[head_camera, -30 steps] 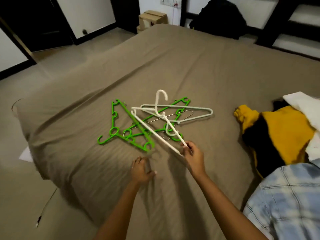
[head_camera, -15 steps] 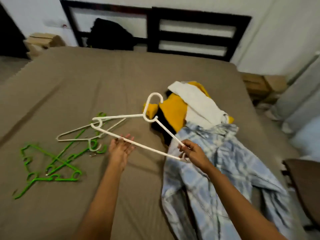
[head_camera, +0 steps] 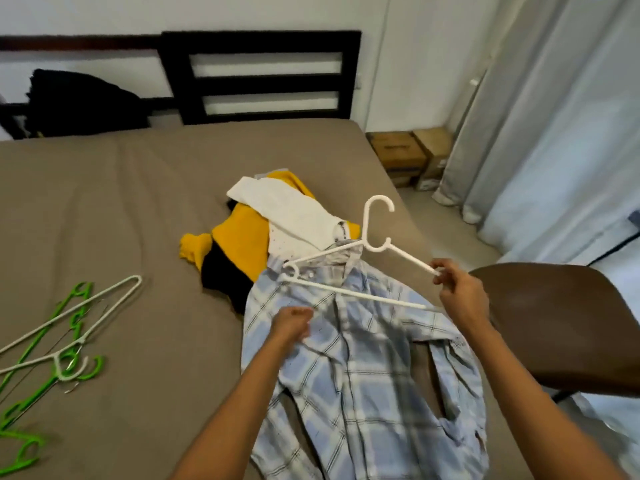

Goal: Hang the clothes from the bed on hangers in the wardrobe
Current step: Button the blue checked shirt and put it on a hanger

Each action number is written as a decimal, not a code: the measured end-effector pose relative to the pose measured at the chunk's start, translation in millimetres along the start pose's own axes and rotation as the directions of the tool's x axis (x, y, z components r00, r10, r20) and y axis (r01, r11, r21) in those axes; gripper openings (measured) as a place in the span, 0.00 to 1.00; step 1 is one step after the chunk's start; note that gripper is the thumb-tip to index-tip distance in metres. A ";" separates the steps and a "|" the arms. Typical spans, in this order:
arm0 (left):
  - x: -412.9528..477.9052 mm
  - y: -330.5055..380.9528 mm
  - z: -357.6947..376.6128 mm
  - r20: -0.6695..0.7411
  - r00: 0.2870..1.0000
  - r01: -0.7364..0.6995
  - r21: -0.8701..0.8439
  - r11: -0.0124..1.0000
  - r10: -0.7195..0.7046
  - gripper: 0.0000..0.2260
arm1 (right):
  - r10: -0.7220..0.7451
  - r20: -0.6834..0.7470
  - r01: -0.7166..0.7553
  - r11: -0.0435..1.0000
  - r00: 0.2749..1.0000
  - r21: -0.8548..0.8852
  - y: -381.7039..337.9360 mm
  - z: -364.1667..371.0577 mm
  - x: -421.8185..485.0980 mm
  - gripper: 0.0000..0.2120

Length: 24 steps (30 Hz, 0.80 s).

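Head view: the white hanger [head_camera: 356, 292], pinched by the right hand [head_camera: 462, 296], had been brought over the collar of the plaid shirt [head_camera: 363, 375]; the left hand [head_camera: 291, 323] lay curled on that shirt, grip unclear. Threading was judged imminent.

White wall [head_camera: 415, 64], black headboard [head_camera: 263, 46], pale curtains [head_camera: 554, 133], possibly a brown chair [head_camera: 554, 323].
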State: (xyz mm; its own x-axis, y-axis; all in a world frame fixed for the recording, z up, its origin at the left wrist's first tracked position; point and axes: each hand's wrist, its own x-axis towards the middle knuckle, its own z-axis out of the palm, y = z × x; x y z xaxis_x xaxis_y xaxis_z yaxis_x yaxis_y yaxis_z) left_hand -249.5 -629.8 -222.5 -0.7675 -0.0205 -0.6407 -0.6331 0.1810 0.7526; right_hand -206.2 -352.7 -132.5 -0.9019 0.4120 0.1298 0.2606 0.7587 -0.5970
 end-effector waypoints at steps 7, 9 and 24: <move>78.7 64.2 13.9 -0.442 0.836 -0.157 0.374 0.914 0.324 0.30 | -0.143 -0.215 0.134 0.989 0.966 -0.054 42.1 -3.5 49.7 0.22; 100.2 70.9 11.6 -0.440 0.856 -0.013 0.507 0.862 0.272 0.33 | -0.172 -0.232 0.170 0.985 0.957 -0.029 48.9 1.8 64.9 0.22; 102.5 72.1 -11.3 -0.243 0.875 -0.224 0.562 0.796 0.418 0.16 | -0.340 -0.004 0.338 0.935 0.941 0.104 40.1 70.4 107.4 0.21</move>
State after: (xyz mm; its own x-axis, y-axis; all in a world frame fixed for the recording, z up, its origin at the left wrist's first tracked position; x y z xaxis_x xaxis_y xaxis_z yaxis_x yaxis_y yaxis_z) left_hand -374.9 -630.0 -232.2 -0.9610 -0.1813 -0.2088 -0.2752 0.7014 0.6575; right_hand -316.8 -313.5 -198.2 -0.9353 0.1319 0.3284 -0.0971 0.7967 -0.5965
